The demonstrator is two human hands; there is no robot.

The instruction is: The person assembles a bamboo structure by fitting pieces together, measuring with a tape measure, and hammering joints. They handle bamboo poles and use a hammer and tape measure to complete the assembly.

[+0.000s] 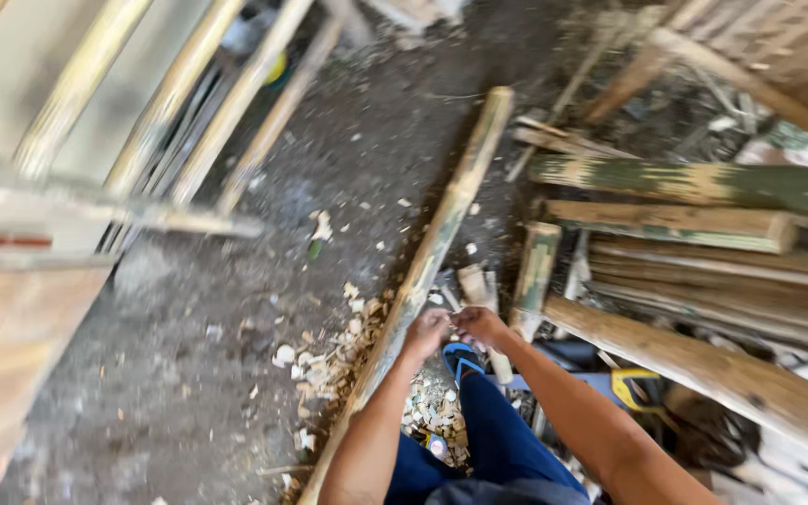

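My left hand (425, 333) and my right hand (481, 324) meet just right of a long bamboo pole (441, 234) that runs from the bottom middle up toward the top. Both hands have their fingers curled, pinched together at the fingertips; the frame is blurred and I cannot tell what, if anything, is between them. A short cut piece of bamboo (475, 286) lies just beyond the hands. My legs in blue trousers (497, 435) and a blue sandal (460, 358) are below the hands.
Wood chips (329, 360) litter the dirt floor left of the pole. Stacked bamboo poles (703, 224) fill the right side. More poles (180, 93) lean at the top left beside a wooden board (21, 309). A yellow-handled saw (630, 385) lies right of my leg.
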